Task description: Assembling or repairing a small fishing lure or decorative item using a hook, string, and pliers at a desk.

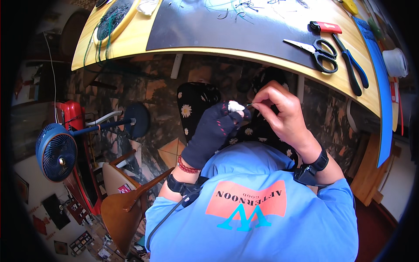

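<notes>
Over my lap, my left hand (222,126) wears a black fingerless glove with red stitching and a white wrap on one finger. Its fingers are closed, and what they grip is hidden. Close beside it, my right hand (279,109) is bare, with thumb and forefinger pinched on a small thin dark piece (249,104). That piece spans the short gap between both hands' fingertips; it is too small to name. On the table beyond lie several fish hooks (231,15) and strands of green line on a dark mat (209,35).
Scissors (321,54), a red lighter (325,27) and dark-handled pliers (350,65) lie at the table's right. A round dish (123,32) holds a dark heap with green threads. On the left stand a blue fan (56,150) and a wooden chair (120,214).
</notes>
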Tool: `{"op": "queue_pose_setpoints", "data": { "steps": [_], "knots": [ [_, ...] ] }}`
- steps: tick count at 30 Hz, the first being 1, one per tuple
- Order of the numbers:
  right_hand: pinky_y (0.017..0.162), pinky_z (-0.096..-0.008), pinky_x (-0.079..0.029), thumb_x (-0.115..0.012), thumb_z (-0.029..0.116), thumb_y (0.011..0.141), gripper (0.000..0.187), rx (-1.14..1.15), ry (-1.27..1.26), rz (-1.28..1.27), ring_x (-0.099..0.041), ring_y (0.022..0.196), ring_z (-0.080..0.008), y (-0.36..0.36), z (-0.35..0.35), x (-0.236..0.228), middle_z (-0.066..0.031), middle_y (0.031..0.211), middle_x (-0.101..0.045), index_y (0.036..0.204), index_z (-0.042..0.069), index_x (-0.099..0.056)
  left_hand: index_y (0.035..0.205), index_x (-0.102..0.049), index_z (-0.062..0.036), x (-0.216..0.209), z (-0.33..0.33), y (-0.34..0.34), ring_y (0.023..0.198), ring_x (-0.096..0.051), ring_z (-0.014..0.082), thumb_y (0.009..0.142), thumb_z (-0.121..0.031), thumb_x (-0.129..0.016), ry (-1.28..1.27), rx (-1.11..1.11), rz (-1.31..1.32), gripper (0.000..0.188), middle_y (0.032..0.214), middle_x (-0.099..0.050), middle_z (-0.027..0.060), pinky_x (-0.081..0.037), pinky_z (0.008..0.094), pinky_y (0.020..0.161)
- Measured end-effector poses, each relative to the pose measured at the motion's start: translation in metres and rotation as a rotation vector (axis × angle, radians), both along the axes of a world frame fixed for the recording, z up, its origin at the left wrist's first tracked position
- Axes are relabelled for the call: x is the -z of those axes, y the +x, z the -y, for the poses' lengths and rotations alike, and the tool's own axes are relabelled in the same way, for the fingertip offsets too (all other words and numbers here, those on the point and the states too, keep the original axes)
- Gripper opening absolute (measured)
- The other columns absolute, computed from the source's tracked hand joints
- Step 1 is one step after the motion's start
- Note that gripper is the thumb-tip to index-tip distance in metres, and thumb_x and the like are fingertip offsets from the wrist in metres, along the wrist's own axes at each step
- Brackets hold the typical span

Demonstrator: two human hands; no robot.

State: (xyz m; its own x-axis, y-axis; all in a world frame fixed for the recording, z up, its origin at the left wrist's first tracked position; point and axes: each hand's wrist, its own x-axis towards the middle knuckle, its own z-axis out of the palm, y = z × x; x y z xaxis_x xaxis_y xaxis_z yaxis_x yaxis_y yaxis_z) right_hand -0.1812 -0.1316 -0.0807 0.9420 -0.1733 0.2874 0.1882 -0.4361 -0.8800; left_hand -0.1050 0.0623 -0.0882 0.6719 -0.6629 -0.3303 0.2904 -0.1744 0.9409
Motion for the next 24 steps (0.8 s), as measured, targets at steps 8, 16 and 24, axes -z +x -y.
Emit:
{"op": "queue_pose_setpoints", "data": {
  "steps": [8, 16, 24],
  "knots": [
    [0.060, -0.0335, -0.047, -0.069, -0.007, 0.080, 0.015, 0.017, -0.089, 0.040, -0.060, 0.069, -0.0228, 0.000, -0.009, -0.004, -0.0098, 0.080, -0.055, 0.087, 0.001, -0.059, 0.123, -0.059, -0.0057, 0.012, -0.003, 0.001, 0.064, -0.050, 0.0069, 0.101, -0.024, -0.057, -0.808, -0.095, -0.762, 0.028, 0.078, -0.054, -0.0011, -0.042, 0.0237, 0.057],
    [0.060, -0.0343, -0.047, -0.068, -0.007, 0.081, 0.014, 0.045, -0.137, 0.085, -0.059, 0.068, -0.0253, -0.002, -0.003, -0.009, -0.0107, 0.081, -0.055, 0.088, 0.001, -0.059, 0.106, -0.062, -0.0065, 0.003, 0.003, -0.005, 0.060, -0.046, 0.0063, 0.100, -0.028, -0.053, 0.037, 0.059, 0.355, 0.024, 0.072, -0.055, -0.0007, -0.038, 0.0229, 0.054],
    [0.060, -0.0345, -0.047, -0.067, -0.009, 0.079, 0.015, -0.024, -0.183, 0.143, -0.058, 0.068, -0.0255, -0.001, -0.009, -0.011, -0.0109, 0.081, -0.054, 0.087, 0.001, -0.058, 0.098, -0.062, -0.0066, 0.007, 0.006, -0.014, 0.062, -0.049, 0.0046, 0.100, -0.032, -0.059, -0.199, -0.253, -0.103, 0.026, 0.074, -0.055, -0.0044, -0.039, 0.0215, 0.055]
  ]
}}
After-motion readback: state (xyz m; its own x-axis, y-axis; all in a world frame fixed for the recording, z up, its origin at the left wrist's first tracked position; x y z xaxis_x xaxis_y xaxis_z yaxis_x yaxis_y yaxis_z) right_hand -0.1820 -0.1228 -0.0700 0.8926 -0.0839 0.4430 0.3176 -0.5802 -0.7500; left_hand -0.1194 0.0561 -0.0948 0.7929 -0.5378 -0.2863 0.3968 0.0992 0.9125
